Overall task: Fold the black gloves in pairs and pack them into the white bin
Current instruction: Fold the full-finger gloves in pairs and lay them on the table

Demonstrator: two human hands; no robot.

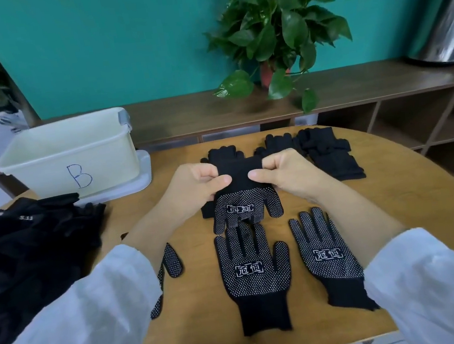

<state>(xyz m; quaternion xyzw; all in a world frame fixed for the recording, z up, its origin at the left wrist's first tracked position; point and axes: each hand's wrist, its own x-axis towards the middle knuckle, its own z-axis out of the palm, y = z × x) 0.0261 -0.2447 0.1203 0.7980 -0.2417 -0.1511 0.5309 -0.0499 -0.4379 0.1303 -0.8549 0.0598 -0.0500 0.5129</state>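
My left hand [200, 186] and my right hand [283, 175] both pinch the cuff of a black dotted glove [246, 206], held over the middle of the round wooden table [413, 206]; its fingers hang toward me. Below it two more dotted gloves lie flat, palm up: one in the centre [253, 271], one to its right [331, 259]. Another dotted glove [171, 261] shows partly under my left sleeve. Folded black gloves [322, 145] lie behind my hands. The white bin [69, 156], marked B, stands at the back left.
A heap of black gloves [30, 253] covers the table's left side. The bin stands on a white lid [142, 170]. Behind the table runs a low wooden shelf with a potted plant [274, 31] and a steel container [448, 24].
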